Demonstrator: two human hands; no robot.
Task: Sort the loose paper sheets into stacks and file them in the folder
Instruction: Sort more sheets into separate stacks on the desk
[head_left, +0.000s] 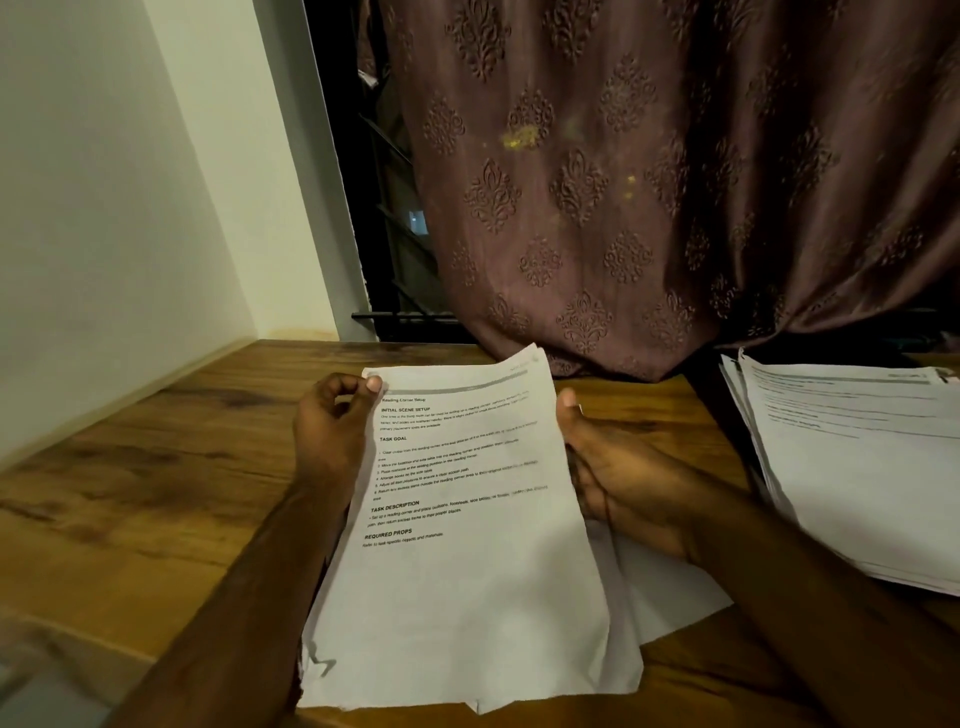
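left hand (332, 431) pinches the top sheet's (462, 519) corner, right hand (618, 467) grips the bundle's edge w/ thumb over, fingers probably curled beneath — held above the tabletop (156, 467). risk: loose lower sheets slipping out — mixing w/ the stack (852, 467) at right.

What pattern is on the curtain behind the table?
The curtain is brownish mauve with repeated embossed damask-style ornamental motifs, seen in the head view.

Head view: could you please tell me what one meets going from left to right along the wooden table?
Bare table → left hand pinching the top corner of the printed sheet → right hand gripping its right edge → stack of papers.
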